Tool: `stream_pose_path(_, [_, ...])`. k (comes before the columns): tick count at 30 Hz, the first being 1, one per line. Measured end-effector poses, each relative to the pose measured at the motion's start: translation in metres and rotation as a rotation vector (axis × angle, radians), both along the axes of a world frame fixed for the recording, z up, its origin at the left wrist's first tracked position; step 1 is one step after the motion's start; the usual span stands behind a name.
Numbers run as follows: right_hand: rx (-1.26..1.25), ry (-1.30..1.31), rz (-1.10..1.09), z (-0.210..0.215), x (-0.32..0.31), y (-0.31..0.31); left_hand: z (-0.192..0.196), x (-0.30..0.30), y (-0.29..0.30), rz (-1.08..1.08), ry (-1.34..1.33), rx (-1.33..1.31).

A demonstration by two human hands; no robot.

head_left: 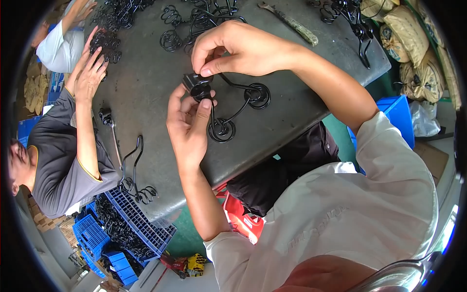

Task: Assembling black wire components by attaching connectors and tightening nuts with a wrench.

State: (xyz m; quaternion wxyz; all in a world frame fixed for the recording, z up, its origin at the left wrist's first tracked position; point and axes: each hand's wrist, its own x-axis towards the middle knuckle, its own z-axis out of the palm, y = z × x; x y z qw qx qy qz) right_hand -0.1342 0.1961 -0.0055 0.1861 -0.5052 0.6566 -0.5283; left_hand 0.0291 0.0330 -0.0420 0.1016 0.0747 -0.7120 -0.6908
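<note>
My left hand [190, 124] is closed around a small black plastic fitting [199, 89] with a round, ring-like part, its thumb pressed on the near side. Attached to or lying against the fitting is a bent black wire double torsion spring [258, 96] with two coils, which reaches out to the right over the tabletop. My right hand [232, 51] is pinched at the fitting's upper edge, thumb and index finger together. One wire leg of the spring runs up under the right palm, where its end is hidden.
On the dark table [160, 90], more wire springs [171, 40] lie at the far side. A wrapped-handle tool [292, 24] rests at the far right. Near the left edge are a metal rod with a black head [105, 116] and another spring [138, 187]. A co-worker's hands [90, 73] touch springs; blue crates [141, 216] stand below.
</note>
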Motion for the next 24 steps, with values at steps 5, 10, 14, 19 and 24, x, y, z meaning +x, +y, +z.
stream_pose_path(5, [-0.055,0.118,0.012,0.006,0.003,0.001,0.003,0.0,-0.002,-0.027,-0.026,0.05])
stream_pose_path(10, [-0.048,0.095,-0.003,0.006,0.009,0.001,0.009,0.001,0.006,0.002,0.015,0.101])
stream_pose_path(14, [-0.059,0.127,-0.018,0.006,0.01,0.001,0.008,0.0,0.002,0.015,-0.026,0.002])
stream_pose_path(19, [-0.021,0.095,-0.02,0.008,0.01,0.002,0.006,-0.001,0.003,0.043,-0.004,0.003])
stream_pose_path(24, [0.063,0.09,-0.008,0.016,0.007,0.008,0.005,-0.003,0.001,0.046,0.02,-0.059])
